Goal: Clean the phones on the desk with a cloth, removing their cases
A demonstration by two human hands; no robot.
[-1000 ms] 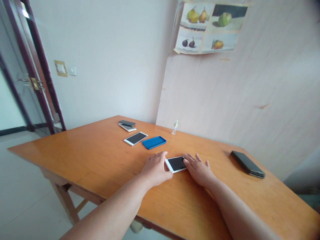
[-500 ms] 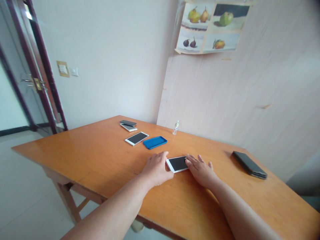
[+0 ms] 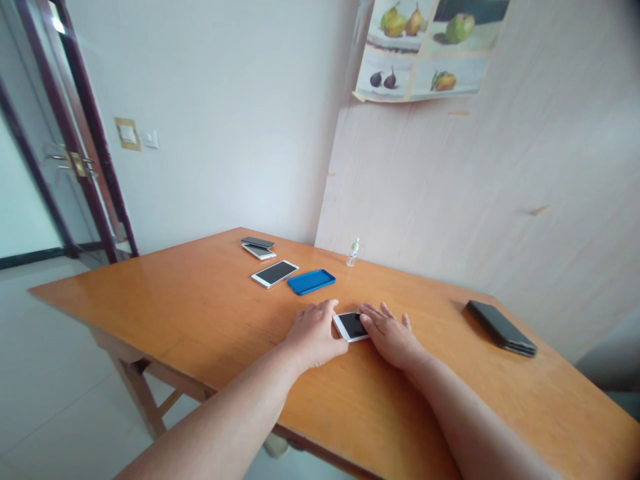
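Note:
A white smartphone [image 3: 351, 327] with a dark screen lies face up on the table before me. My left hand [image 3: 316, 333] grips its left end, with the thumb at the near edge and the fingers at the far corner. Across the phone's right part lies my right hand [image 3: 391, 333], fingers stretched out over the screen and hiding that end. Whether anything small is under those fingertips I cannot tell. Beyond the left hand are an empty blue phone case [image 3: 311, 282] and another white smartphone [image 3: 275, 274], face up.
Farther back, a dark phone [image 3: 257, 243] rests partly over a white phone [image 3: 259, 251]. A small clear spray bottle [image 3: 353, 253] stands near the wall. On the right lies a stack of dark flat items [image 3: 501, 327]. The wooden table [image 3: 175, 300] has its near edge below my forearms.
My right hand has slid left across the phone screen, covering more of it. My left hand keeps its hold at the left end. The view has shifted slightly.

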